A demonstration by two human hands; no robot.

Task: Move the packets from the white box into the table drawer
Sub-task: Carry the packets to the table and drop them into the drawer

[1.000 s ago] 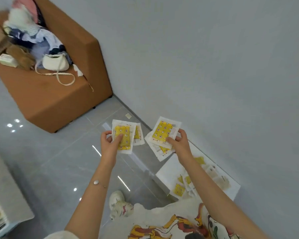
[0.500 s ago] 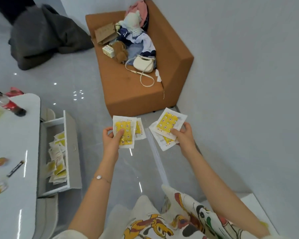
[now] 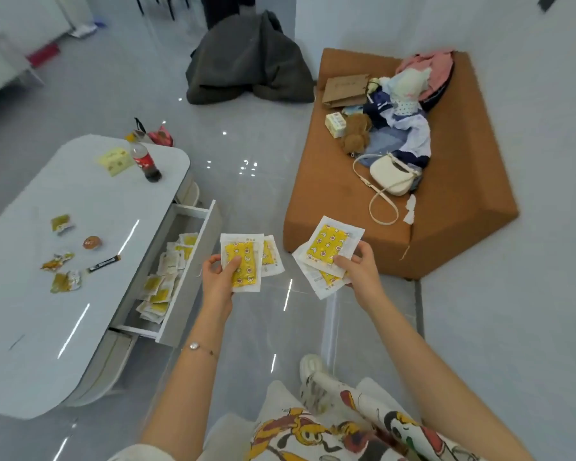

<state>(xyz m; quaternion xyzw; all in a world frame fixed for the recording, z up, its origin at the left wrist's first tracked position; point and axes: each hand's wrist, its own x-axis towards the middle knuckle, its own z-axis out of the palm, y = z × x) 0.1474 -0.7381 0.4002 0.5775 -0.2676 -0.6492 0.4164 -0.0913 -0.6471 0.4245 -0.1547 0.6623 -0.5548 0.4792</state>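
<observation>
My left hand (image 3: 217, 281) grips a small stack of white packets with yellow centres (image 3: 245, 261), held above the floor just right of the open table drawer (image 3: 193, 267). My right hand (image 3: 359, 271) pinches another fanned stack of the same packets (image 3: 330, 249) in front of the orange sofa. Inside the drawer lie several more of these packets (image 3: 165, 277). The white box is out of view.
The white low table (image 3: 47, 314) at left carries a cola bottle (image 3: 145, 163), a yellow pad and some wrappers. An orange sofa (image 3: 446, 227) with clothes and a white handbag (image 3: 393, 174) stands at right. A dark bundle (image 3: 250, 61) lies on the floor beyond.
The view has swung left from the wall and the white box to the table. The open drawer has come fully into sight. Both hands still hold their packets.
</observation>
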